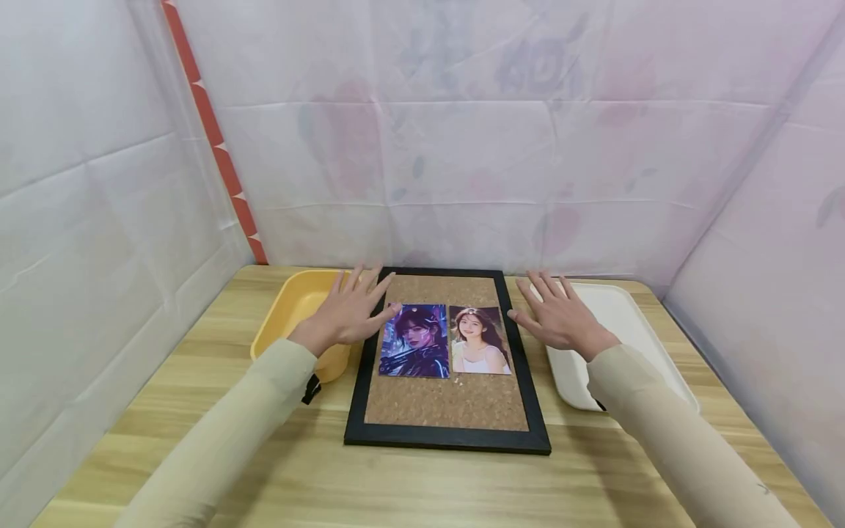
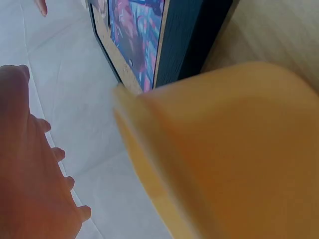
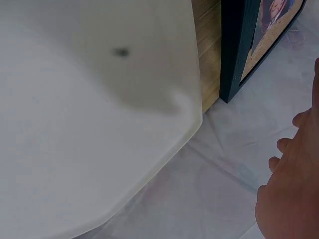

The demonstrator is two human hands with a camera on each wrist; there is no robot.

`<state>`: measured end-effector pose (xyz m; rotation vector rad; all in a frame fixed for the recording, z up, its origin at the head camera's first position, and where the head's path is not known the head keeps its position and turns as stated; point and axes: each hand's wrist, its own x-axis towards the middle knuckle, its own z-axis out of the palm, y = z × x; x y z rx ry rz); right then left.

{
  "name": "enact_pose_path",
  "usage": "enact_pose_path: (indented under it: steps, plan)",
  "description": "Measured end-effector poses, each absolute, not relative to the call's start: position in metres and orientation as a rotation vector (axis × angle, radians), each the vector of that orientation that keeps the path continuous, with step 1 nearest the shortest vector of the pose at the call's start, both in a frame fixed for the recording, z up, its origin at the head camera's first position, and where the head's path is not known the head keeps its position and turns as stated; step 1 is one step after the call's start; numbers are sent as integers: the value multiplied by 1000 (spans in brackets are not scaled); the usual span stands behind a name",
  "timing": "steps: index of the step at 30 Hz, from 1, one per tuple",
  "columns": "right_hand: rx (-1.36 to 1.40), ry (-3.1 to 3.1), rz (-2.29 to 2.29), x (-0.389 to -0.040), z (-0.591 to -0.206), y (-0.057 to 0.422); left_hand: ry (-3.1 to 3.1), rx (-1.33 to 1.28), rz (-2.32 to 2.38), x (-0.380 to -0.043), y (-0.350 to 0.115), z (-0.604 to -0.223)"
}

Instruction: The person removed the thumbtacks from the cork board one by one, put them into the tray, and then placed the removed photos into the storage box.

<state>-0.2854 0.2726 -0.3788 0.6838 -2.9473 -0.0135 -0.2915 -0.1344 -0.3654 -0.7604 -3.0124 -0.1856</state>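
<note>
A black-framed cork board (image 1: 449, 407) lies at the middle of the table, with two picture cards side by side on it. The left card (image 1: 414, 341) is a purple-blue illustration of a figure; the right card (image 1: 480, 340) is a portrait photo of a person in white. My left hand (image 1: 346, 312) hovers with fingers spread between the yellow bin (image 2: 239, 149) and the board's left edge, its thumb overlapping the left card's corner in the head view. Over the white tray's near-board side, my right hand (image 1: 557, 312) is spread too, holding nothing.
The yellow bin stands left of the board, a small black object (image 1: 312, 389) beside it. To the right lies the white tray (image 1: 627, 323). A wooden table (image 1: 422, 491) carries everything, and pale cloth walls (image 1: 462, 147) enclose its back and sides.
</note>
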Motion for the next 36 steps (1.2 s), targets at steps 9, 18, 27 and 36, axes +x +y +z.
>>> enact_pose_path:
  steps: [9,18,27,36]
  plan:
    - [640,-3020,39,-282,-383,265,-3027,-761,-161,-284,-127,-373]
    - [622,-3034,140,-280,-393,257,-3017,-805,-202,-280,-120,-381]
    - [634,-3027,214,-276,-391,253,-2980,-824,-233,-275,-114,-383]
    - [646,-3008,274,-277,-399,249,-2966,-870,-219,-273,-103,-386]
